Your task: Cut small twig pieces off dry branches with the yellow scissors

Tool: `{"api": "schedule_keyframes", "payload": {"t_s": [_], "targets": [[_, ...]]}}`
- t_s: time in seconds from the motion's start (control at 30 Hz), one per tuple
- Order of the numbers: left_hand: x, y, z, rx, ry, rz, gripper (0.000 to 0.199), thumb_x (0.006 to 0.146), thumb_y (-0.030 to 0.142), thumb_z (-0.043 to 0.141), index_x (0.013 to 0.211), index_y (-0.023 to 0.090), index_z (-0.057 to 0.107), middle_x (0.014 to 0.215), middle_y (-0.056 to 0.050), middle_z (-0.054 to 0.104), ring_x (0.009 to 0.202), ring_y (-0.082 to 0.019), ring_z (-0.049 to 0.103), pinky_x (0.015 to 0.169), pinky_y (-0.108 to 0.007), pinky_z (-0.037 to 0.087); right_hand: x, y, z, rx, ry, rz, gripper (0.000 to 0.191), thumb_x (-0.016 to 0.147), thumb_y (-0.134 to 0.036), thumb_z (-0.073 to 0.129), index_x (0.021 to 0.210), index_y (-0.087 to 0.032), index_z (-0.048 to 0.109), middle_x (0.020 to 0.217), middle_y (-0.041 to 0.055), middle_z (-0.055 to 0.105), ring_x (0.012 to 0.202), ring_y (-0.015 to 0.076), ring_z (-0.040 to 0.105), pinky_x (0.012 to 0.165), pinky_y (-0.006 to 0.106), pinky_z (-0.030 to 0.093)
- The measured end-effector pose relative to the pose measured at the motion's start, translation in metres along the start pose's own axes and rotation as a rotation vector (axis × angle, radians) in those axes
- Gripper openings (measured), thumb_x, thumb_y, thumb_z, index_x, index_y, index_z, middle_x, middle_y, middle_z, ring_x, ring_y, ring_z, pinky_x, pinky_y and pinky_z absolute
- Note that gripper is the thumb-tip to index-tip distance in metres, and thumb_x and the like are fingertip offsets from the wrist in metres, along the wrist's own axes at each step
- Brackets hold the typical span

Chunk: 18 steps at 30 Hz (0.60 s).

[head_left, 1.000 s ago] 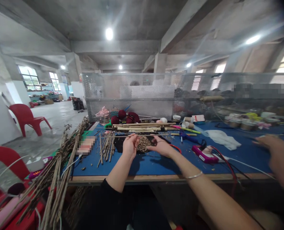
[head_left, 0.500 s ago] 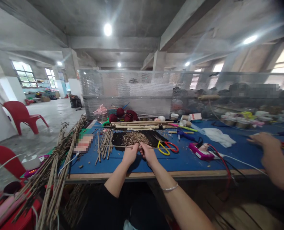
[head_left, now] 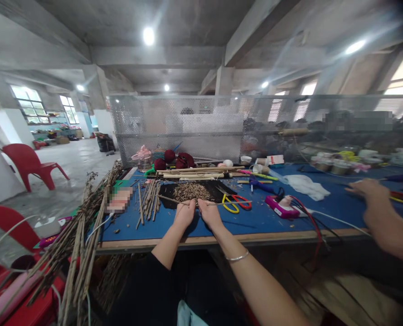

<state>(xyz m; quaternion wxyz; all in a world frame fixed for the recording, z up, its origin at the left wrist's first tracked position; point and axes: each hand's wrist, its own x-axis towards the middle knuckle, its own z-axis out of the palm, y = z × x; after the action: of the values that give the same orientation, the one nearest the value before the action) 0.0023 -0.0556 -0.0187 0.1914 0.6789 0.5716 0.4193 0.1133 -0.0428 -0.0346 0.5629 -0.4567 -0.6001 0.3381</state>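
Note:
My left hand (head_left: 184, 214) and my right hand (head_left: 210, 214) are side by side above the blue table, both closed on a thin dry stick (head_left: 169, 198). The stick reaches out past both hands and sags to a slight angle between them; whether it is cracked there I cannot tell. Just beyond my hands, a pile of short chopped stem pieces (head_left: 191, 192) lies on a black cloth (head_left: 167, 189). Scissors (head_left: 231, 208) with one yellow and one red handle rest to the right, partly under the stick. Several cut sticks (head_left: 150, 201) lie to the left.
A bundle of long dried stalks (head_left: 80, 244) leans on the table's left edge. Maroon yarn balls (head_left: 169, 156) and longer rods (head_left: 201, 171) lie at the back, before a perforated metal screen (head_left: 208, 131). A purple power strip (head_left: 281, 207) and another person's hand (head_left: 367, 190) are on the right.
The stick was nearly straight and now bends at the middle, its left end raised. My hands have turned slightly, still gripping it. The view has shifted a little.

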Motion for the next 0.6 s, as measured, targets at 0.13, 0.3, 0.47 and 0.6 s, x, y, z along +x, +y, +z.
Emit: {"api": "schedule_keyframes", "payload": {"t_s": [0.13,0.3,0.47,0.6], "targets": [[-0.003,-0.002,0.006,-0.19,0.245,0.031,0.03,0.079,0.037,0.045,0.097,0.015,0.052,0.079,-0.006,0.061,0.074,-0.016,0.057,0.072,-0.028,0.043,0.002,0.002,0.0,0.029,0.048,0.004,0.044,0.073,-0.051,0.044,0.043,-0.019,0.034,0.039,-0.0048,0.032,0.04,0.0075,0.027,0.041,0.022,0.021],[-0.005,-0.005,0.013,-0.407,0.351,0.274,0.06,0.077,0.013,0.042,0.132,0.016,0.019,0.125,-0.013,0.044,0.115,-0.017,0.043,0.097,-0.035,0.033,0.005,0.006,0.002,0.07,0.066,0.033,0.045,0.076,-0.051,0.04,0.043,-0.02,0.034,0.037,-0.0043,0.034,0.037,0.0081,0.029,0.039,0.023,0.024],[-0.005,-0.011,0.023,-0.235,0.075,0.449,0.074,0.068,0.002,0.036,0.137,0.013,0.014,0.14,-0.012,0.025,0.129,-0.019,0.02,0.108,-0.038,0.016,0.007,0.006,0.003,0.071,0.012,0.024,0.041,0.072,-0.05,0.045,0.046,-0.018,0.043,0.045,-0.0017,0.047,0.045,0.0102,0.04,0.045,0.022,0.032],[-0.005,-0.012,0.023,-0.133,-0.05,0.539,0.073,0.065,0.001,0.035,0.136,0.014,0.022,0.141,-0.01,0.024,0.13,-0.02,0.018,0.108,-0.041,0.016,0.009,0.005,0.004,0.061,-0.049,0.003,0.036,0.069,-0.049,0.048,0.057,-0.016,0.056,0.057,0.0016,0.058,0.056,0.0133,0.049,0.053,0.024,0.038]]}}
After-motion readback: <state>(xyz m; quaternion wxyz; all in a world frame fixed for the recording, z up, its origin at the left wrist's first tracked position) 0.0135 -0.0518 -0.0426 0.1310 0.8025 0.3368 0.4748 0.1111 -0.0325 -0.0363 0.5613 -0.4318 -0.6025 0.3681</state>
